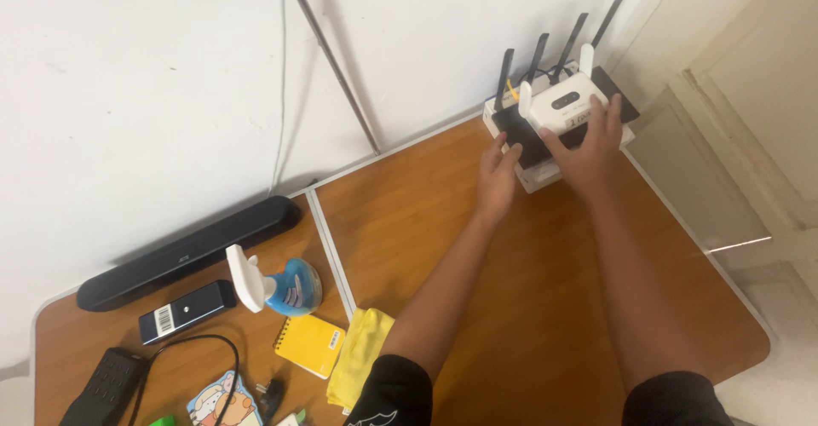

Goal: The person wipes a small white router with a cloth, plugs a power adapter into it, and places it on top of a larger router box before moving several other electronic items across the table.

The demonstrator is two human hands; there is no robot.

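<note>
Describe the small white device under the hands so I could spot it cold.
At the wooden table's far corner by the wall sits a stack of devices. The small white router lies on top, under the right hand; unlike the black router beneath, it has two stubby white antennas.

Small router (564, 102) atop larger router (545, 128), seemingly on a box (541, 175), spray bottle (277, 285) far left

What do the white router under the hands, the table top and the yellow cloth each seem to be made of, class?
White router: likely hard plastic, smooth, faintly glossy casing with moulded antennas. Table top: wood or wood-look laminate, brown with grain lines, satin sheen; which one is unclear. Yellow cloth: soft fabric, matte, lying folded and limp.
</note>
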